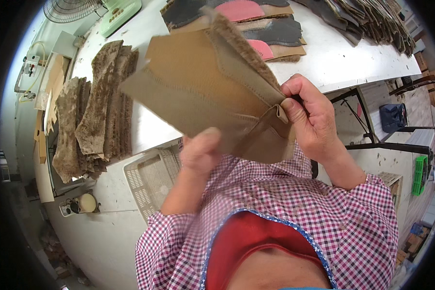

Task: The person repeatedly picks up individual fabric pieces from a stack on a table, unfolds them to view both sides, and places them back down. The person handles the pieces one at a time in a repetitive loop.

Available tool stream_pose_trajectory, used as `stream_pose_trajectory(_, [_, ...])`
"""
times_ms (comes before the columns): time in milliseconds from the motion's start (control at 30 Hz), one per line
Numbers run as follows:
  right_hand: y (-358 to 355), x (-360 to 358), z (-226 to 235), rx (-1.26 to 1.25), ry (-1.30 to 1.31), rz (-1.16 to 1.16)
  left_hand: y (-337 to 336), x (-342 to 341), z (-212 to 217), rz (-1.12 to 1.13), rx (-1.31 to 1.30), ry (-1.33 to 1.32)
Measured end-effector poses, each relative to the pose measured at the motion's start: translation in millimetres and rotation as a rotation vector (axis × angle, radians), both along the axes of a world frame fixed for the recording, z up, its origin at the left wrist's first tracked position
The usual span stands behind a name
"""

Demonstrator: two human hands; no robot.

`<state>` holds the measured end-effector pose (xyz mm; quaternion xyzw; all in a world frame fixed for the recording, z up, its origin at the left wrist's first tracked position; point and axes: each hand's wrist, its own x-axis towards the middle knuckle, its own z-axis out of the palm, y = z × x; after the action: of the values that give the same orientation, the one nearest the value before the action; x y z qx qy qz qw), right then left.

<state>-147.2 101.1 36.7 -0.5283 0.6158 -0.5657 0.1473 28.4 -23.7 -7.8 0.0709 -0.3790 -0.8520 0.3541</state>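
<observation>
In front of me, a tan, stitched, fur-lined boot upper (193, 82) is held up above the table's near edge. Brown fleece shows along its upper right side, and a small folded tab stands out near its right corner. My right hand (314, 113) pinches that corner between thumb and fingers. At the lower edge of the piece is my left hand (201, 150), smeared by motion; its fingers are mostly hidden, so I cannot tell whether it grips or only touches the piece.
Fleece pieces (99, 106) lie stacked on the white table (343, 63) at left. Dark, pink and tan pieces (270, 31) overlap at the back, beside a pile of flat pieces (367, 21). A plastic basket (152, 181) sits below the table. Back left are a fan (72, 7) and green tray (118, 17).
</observation>
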Motion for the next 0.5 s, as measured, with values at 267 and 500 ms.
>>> stream_pose_trajectory(267, [3,8,-39,0.107,0.028,0.013,-40,-9,6,-0.026,0.389,-0.026])
stream_pose_trajectory(500, [-14,-25,-22,0.093,-0.178,0.139,-31,-9,19,-0.173,0.500,0.105])
